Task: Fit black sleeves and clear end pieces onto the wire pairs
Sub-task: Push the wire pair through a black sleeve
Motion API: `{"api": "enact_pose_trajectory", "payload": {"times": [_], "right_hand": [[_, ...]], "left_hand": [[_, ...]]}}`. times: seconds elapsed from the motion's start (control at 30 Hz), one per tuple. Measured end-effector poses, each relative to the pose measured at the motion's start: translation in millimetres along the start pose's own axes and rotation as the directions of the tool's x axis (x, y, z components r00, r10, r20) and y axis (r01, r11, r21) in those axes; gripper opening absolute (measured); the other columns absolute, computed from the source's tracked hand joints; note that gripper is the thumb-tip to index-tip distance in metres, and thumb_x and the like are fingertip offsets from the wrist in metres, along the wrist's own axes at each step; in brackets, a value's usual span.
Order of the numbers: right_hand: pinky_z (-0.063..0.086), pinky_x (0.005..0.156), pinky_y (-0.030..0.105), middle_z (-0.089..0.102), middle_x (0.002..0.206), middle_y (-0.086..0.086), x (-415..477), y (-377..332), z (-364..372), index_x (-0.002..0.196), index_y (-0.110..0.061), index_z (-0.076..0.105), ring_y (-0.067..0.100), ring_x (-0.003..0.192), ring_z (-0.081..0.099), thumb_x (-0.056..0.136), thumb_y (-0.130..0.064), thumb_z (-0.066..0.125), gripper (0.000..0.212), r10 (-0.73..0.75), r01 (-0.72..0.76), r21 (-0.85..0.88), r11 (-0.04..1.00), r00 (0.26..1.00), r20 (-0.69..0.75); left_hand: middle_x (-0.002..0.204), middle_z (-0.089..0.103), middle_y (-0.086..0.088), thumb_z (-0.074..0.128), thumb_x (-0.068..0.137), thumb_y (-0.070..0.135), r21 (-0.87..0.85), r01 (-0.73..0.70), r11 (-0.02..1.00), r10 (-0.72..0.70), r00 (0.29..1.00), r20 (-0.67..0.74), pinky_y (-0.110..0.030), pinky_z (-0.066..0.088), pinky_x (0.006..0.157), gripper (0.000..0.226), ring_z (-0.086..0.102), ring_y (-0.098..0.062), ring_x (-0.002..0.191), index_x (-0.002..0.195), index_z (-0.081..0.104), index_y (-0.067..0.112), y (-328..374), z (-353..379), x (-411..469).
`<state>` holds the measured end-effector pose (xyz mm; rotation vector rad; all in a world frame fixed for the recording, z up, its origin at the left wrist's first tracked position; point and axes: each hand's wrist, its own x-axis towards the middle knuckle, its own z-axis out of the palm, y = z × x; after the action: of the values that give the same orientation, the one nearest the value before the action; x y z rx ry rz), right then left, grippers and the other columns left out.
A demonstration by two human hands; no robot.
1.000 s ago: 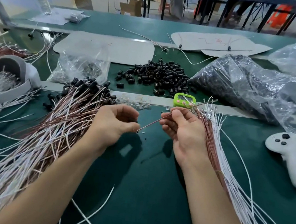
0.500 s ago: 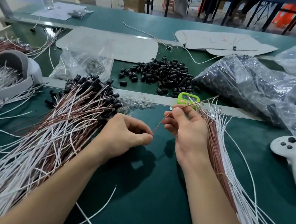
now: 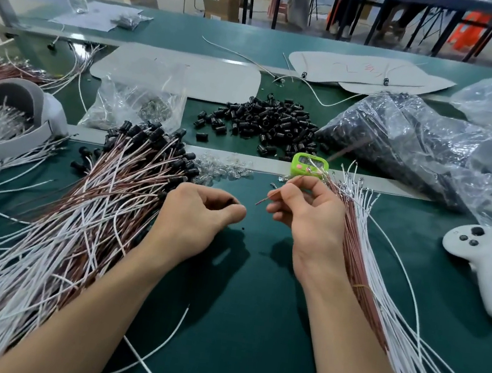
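Brown-and-white wire pair (image 3: 263,201) is sitting pinched in the right hand's (image 3: 309,216) fingers, just below the timer (image 3: 306,166). Left hand (image 3: 200,218), below-left of the timer, is curling round a black sleeve (image 3: 230,201).

The counter (image 3: 251,328) is covered in smooth, matt green. The sleeves (image 3: 265,123) are black plastic with a slight sheen. The wires (image 3: 59,240) have smooth white and reddish-brown insulation. The bag (image 3: 415,152) is clear, crinkled, glossy film. The controller (image 3: 484,264) is smooth white plastic, and the timer (image 3: 299,165) is glossy green plastic.
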<state>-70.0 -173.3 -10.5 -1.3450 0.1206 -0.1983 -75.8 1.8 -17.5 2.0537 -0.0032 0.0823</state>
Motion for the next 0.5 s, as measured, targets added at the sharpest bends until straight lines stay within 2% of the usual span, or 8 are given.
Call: {"api": "enact_pose_trajectory", "payload": {"times": [0.07, 0.17, 0.23, 0.37, 0.5], "right_hand": [[0.053, 0.052, 0.023, 0.075, 0.072, 0.008, -2, 1, 0, 0.086, -0.014, 0.06, 0.019, 0.057, 0.067, 0.097, 0.001, 0.059, 0.019, -0.069, 0.069, -0.042, 0.997, 0.998, 0.006], [0.053, 0.053, 0.024, 0.076, 0.074, 0.008, -6, 2, 2, 0.088, -0.016, 0.06, 0.019, 0.058, 0.069, 0.095, -0.005, 0.059, 0.013, -0.139, 0.142, -0.103, 0.985, 0.99, 0.033], [0.053, 0.054, 0.024, 0.075, 0.074, 0.007, -8, 2, 4, 0.087, -0.018, 0.06, 0.02, 0.059, 0.07, 0.094, -0.007, 0.06, 0.013, -0.172, 0.175, -0.119, 0.977, 0.984, 0.039], [0.053, 0.056, 0.024, 0.075, 0.075, 0.006, -9, 0, 6, 0.084, -0.023, 0.061, 0.021, 0.061, 0.071, 0.093, -0.01, 0.063, 0.016, -0.222, 0.229, -0.146, 0.962, 0.973, 0.057], [0.053, 0.057, 0.025, 0.075, 0.076, 0.005, -12, 0, 10, 0.081, -0.032, 0.061, 0.02, 0.061, 0.07, 0.091, -0.012, 0.064, 0.022, -0.239, 0.258, -0.162, 0.953, 0.962, 0.129]], "left_hand": [[0.062, 0.069, 0.013, 0.077, 0.083, 0.038, 0.117, -0.046, 0.992, 0.052, 0.998, -0.047, -0.014, 0.045, 0.056, 0.005, 0.055, 0.004, 0.052, 0.079, 0.076, 0.036, 0, 1, -3], [0.077, 0.072, 0.026, 0.074, 0.085, 0.025, 0.133, -0.118, 0.984, 0.137, 0.98, -0.146, -0.009, 0.049, 0.071, 0.013, 0.067, 0.007, 0.07, 0.088, 0.077, 0.037, 4, 3, -4], [0.08, 0.073, 0.027, 0.076, 0.082, 0.017, 0.138, -0.142, 0.98, 0.163, 0.975, -0.15, -0.01, 0.052, 0.075, 0.022, 0.069, 0.004, 0.073, 0.094, 0.079, 0.035, 4, 4, -4], [0.077, 0.071, 0.026, 0.089, 0.073, 0.014, 0.144, -0.18, 0.973, 0.194, 0.977, -0.091, -0.013, 0.054, 0.068, 0.026, 0.069, 0.0, 0.068, 0.083, 0.074, 0.033, 0, 4, -5], [0.074, 0.073, 0.02, 0.092, 0.07, 0.014, 0.102, -0.176, 0.979, 0.186, 0.978, -0.098, -0.022, 0.057, 0.066, 0.026, 0.069, -0.004, 0.065, 0.081, 0.075, 0.029, 0, 4, -4]]}}
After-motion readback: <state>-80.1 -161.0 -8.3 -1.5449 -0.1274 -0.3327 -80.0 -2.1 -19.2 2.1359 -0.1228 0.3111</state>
